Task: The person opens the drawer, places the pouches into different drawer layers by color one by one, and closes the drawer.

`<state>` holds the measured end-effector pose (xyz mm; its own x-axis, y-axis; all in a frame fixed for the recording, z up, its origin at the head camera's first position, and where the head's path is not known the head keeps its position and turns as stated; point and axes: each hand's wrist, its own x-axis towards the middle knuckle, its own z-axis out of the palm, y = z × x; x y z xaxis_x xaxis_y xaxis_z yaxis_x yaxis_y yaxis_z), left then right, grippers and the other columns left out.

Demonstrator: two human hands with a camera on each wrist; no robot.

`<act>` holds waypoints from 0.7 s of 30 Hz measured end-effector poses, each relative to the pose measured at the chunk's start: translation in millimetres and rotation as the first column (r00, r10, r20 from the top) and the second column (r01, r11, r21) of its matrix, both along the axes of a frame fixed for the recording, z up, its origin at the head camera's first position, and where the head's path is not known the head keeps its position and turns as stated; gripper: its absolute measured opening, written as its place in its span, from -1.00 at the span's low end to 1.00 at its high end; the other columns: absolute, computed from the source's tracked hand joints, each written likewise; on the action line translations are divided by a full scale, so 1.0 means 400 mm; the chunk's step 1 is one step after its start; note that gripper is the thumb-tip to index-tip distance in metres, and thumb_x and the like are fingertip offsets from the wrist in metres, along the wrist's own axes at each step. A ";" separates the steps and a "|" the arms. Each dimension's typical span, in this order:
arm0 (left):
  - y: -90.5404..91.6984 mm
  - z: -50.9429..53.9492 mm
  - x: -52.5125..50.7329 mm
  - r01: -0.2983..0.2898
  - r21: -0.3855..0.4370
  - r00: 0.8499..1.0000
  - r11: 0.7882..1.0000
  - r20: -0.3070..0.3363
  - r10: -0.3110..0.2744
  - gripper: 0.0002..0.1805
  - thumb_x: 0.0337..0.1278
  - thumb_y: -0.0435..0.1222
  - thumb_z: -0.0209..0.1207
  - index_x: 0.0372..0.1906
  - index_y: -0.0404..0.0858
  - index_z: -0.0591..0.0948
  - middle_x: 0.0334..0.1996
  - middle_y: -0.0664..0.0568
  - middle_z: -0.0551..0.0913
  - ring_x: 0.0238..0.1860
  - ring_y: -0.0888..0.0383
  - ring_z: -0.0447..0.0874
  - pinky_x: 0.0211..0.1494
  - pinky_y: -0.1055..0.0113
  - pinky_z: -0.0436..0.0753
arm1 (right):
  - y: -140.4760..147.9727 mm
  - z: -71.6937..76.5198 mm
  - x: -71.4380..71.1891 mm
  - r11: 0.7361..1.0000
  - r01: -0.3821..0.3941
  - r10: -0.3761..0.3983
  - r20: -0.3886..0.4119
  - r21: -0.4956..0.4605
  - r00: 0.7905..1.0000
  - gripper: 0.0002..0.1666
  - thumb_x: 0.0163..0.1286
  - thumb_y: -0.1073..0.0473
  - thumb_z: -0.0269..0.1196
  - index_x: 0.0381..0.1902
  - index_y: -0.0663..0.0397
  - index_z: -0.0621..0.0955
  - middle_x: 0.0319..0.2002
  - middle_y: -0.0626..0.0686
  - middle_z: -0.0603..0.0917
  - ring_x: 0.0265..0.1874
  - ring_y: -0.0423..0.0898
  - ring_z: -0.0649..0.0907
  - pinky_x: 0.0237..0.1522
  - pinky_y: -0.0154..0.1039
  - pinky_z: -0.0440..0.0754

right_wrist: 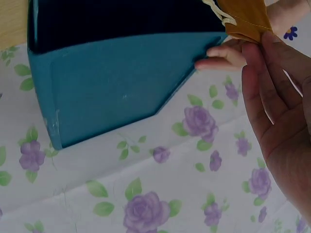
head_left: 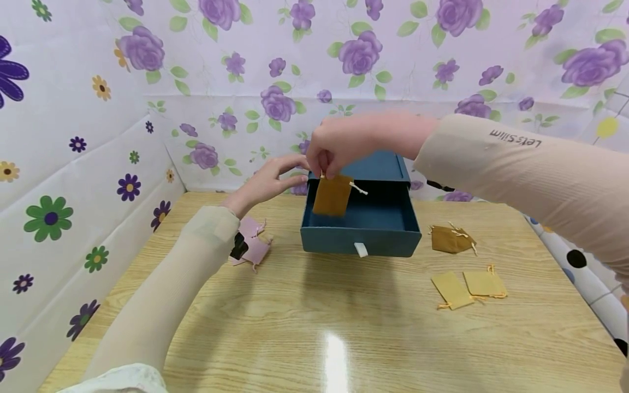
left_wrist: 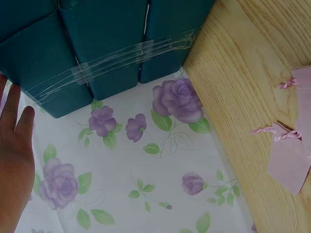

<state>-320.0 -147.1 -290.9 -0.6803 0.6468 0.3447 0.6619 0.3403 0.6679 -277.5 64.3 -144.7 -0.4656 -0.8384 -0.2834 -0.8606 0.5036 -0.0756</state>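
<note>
My right hand (head_left: pixel 344 143) pinches the top corner of a brown drawstring pouch (head_left: pixel 333 196), which hangs above the left part of a pulled-out drawer (head_left: pixel 328 239). A white cord end sticks out from the pouch's right side. In the right wrist view the pouch (right_wrist: pixel 248 17) sits between thumb and fingertips. The drawer belongs to a dark teal box (head_left: pixel 375 165) and has a white pull tab (head_left: pixel 361 250). My left hand (head_left: pixel 270 176) rests its extended fingers against the box's upper left edge. In the left wrist view, clear tape (left_wrist: pixel 116 60) runs across the teal units.
Pink pouches (head_left: pixel 254 248) lie left of the box, partly behind the left forearm. Brown pouches (head_left: pixel 451 238) lie to its right, with yellow pouches (head_left: pixel 452 290) nearer on the wooden table (head_left: pixel 275 327). A flowered cloth (head_left: pixel 206 109) hangs behind.
</note>
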 end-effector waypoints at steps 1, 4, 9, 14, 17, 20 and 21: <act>0.000 0.000 -0.001 0.002 0.000 1.000 1.000 0.000 -0.002 -0.70 0.43 -0.25 0.11 0.16 -0.18 0.60 0.22 -0.07 0.60 0.40 0.01 0.43 0.55 -0.02 0.30 | -0.003 -0.006 0.000 1.000 -0.010 0.010 0.010 -0.005 1.000 -0.85 0.31 0.27 0.36 -0.16 0.05 0.76 -0.23 0.03 0.79 -0.26 -0.10 0.73 -0.03 -0.18 0.75; -0.002 -0.001 -0.004 0.002 -0.007 1.000 1.000 -0.008 -0.002 -0.68 0.43 -0.23 0.11 0.19 -0.15 0.59 0.22 -0.04 0.60 0.43 0.03 0.39 0.56 0.01 0.29 | -0.012 -0.028 -0.003 1.000 -0.025 0.026 0.041 -0.017 0.999 -0.85 0.30 0.29 0.35 -0.17 0.06 0.76 -0.24 0.02 0.79 -0.27 -0.11 0.74 -0.06 -0.20 0.75; -0.002 -0.002 -0.003 -0.005 -0.010 1.000 1.000 -0.019 0.005 -0.64 0.41 -0.25 0.12 0.24 -0.18 0.57 0.24 -0.08 0.59 0.45 0.00 0.36 0.56 0.02 0.29 | -0.022 -0.057 -0.007 0.999 -0.036 0.037 0.070 -0.014 0.997 -0.86 0.31 0.30 0.34 -0.19 0.04 0.76 -0.25 0.01 0.79 -0.29 -0.12 0.73 -0.08 -0.22 0.76; -0.003 0.000 0.000 -0.017 -0.021 1.000 1.000 -0.017 0.017 -0.65 0.42 -0.27 0.12 0.23 -0.19 0.57 0.28 -0.10 0.56 0.47 -0.02 0.34 0.57 0.04 0.29 | -0.029 -0.078 -0.007 1.000 -0.018 0.017 0.101 0.014 0.995 -0.85 0.31 0.29 0.34 -0.18 0.01 0.76 -0.23 0.01 0.77 -0.26 -0.11 0.72 -0.06 -0.22 0.75; -0.005 0.000 0.003 -0.028 -0.028 1.000 0.999 -0.004 0.028 -0.62 0.43 -0.26 0.11 0.26 -0.18 0.55 0.33 -0.09 0.52 0.47 -0.02 0.32 0.57 0.02 0.28 | -0.033 -0.091 -0.009 0.999 -0.005 0.001 0.119 0.033 0.993 -0.86 0.32 0.27 0.34 -0.18 -0.02 0.75 -0.22 -0.01 0.76 -0.24 -0.12 0.71 -0.05 -0.23 0.74; -0.005 0.000 0.005 -0.033 -0.033 0.999 0.999 0.006 0.033 -0.57 0.44 -0.25 0.10 0.34 -0.17 0.50 0.38 -0.09 0.46 0.48 -0.03 0.31 0.56 -0.02 0.28 | -0.037 -0.103 -0.011 0.999 -0.006 0.001 0.128 0.043 0.992 -0.86 0.32 0.26 0.34 -0.19 -0.04 0.75 -0.22 -0.03 0.76 -0.24 -0.13 0.71 -0.06 -0.25 0.74; -0.005 0.000 0.005 -0.035 -0.035 0.999 0.999 0.008 0.035 -0.55 0.44 -0.25 0.09 0.36 -0.17 0.48 0.39 -0.09 0.45 0.49 -0.03 0.30 0.56 -0.03 0.28 | -0.038 -0.106 -0.011 0.999 -0.008 0.002 0.127 0.047 0.992 -0.86 0.32 0.25 0.35 -0.19 -0.05 0.76 -0.23 -0.03 0.76 -0.24 -0.13 0.71 -0.06 -0.25 0.73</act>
<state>-318.1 -149.0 -291.1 -0.7054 0.6342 0.3165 0.6436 0.3860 0.6609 -281.9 49.3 -187.0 -0.4188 -0.8249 -0.3796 -0.8482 0.5047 -0.1609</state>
